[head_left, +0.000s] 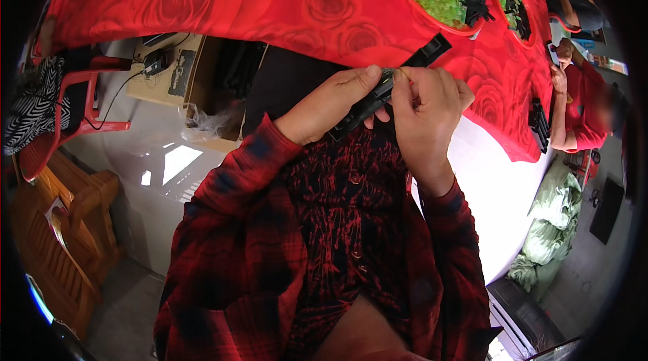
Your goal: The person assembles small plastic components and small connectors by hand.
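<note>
Our fingers cover the middle of the black strip (388,91), so we cannot read its detail (long, narrow, ridged). Left hand (331,104) and right hand (425,108) both pinch it above our lap, beside the red tabletop (270,3).

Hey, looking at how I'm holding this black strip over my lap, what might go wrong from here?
The long black plastic strip is pinched only between your left hand and right hand, off the red rose tablecloth; a slip would probably drop it into your lap or onto the floor. Your right fingertips cover the spot being worked, so misalignment might go unnoticed.
</note>
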{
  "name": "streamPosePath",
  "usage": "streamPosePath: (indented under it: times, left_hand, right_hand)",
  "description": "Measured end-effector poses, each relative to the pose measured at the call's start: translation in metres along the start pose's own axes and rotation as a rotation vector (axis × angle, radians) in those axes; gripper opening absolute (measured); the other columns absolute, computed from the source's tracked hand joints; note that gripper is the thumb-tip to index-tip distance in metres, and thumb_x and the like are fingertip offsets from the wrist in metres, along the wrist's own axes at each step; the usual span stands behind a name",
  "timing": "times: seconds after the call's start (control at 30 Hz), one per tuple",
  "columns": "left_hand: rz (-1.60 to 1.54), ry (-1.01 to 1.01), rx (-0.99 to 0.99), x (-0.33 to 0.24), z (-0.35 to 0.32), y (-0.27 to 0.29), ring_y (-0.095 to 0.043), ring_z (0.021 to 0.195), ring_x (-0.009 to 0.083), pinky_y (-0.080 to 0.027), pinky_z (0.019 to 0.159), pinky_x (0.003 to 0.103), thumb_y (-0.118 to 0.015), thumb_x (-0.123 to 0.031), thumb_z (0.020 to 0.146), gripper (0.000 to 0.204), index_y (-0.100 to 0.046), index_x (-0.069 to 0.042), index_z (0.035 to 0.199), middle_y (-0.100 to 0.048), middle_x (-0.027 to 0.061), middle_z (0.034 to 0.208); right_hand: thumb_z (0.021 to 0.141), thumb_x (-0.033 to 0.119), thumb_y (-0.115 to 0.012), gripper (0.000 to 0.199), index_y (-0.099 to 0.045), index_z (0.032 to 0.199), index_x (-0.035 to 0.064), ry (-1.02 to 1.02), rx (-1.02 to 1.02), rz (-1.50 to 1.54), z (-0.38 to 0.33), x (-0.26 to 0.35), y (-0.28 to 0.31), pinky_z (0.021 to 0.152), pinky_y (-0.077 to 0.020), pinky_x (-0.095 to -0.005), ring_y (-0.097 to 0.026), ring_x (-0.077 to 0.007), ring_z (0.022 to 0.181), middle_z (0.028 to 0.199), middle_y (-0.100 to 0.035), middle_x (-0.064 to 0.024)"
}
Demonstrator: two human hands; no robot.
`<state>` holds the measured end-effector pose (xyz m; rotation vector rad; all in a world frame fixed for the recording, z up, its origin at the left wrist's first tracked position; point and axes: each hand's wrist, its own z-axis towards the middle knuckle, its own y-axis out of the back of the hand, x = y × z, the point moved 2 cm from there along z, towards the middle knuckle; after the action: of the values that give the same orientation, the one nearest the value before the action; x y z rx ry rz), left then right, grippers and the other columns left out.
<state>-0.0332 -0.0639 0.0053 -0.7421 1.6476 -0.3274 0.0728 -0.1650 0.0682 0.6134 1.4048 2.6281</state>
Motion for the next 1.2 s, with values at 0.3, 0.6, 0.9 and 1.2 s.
streamPosePath:
  times: [0.3,0.6,0.9,1.2]
  left_hand:
    - [0.023,-0.009,0.001,0.0,0.002,0.005,-0.063,0.077,0.0108,-0.052,0.069,0.025,-0.04,-0.038,0.109,0.045,-0.061,0.0,0.12,-0.067,0.0058,0.091]
    - [0.283,-0.079,-0.109,0.002,0.001,-0.011,-0.059,0.072,0.0108,-0.05,0.067,0.026,-0.046,-0.025,0.108,0.028,-0.057,0.0,0.114,-0.061,0.004,0.086]
    - [0.575,-0.1,-0.202,0.003,0.001,-0.015,-0.067,0.066,0.0218,-0.054,0.057,0.034,-0.043,-0.017,0.106,0.023,-0.044,0.006,0.103,-0.064,0.0162,0.078]
    - [0.591,-0.168,-0.27,0.02,0.007,-0.011,-0.068,0.068,0.0315,-0.053,0.06,0.042,-0.042,-0.015,0.104,0.021,-0.044,0.006,0.102,-0.064,0.0199,0.076]
  right_hand:
    - [0.082,0.011,-0.073,0.011,-0.064,0.088,0.011,0.048,-0.037,-0.116,-0.002,-0.001,-0.005,0.086,-0.0335,-0.0407,-0.059,-0.0225,0.08,0.082,-0.06,-0.004]
    - [0.084,0.012,-0.071,0.008,-0.064,0.087,0.0097,0.02,0.019,-0.084,-0.002,0.0,-0.005,0.085,-0.0339,-0.0407,-0.059,-0.0226,0.082,0.081,-0.059,-0.0039]
    - [0.085,0.012,-0.071,0.006,-0.067,0.087,0.0103,-0.065,0.094,0.035,-0.006,-0.008,-0.015,0.086,-0.0338,-0.0407,-0.059,-0.0227,0.08,0.081,-0.063,-0.0042]
    - [0.085,0.007,-0.073,0.004,-0.071,0.088,0.0058,-0.181,0.157,0.273,-0.005,-0.015,-0.01,0.08,-0.0392,-0.036,-0.058,-0.0197,0.066,0.072,-0.062,-0.0042]
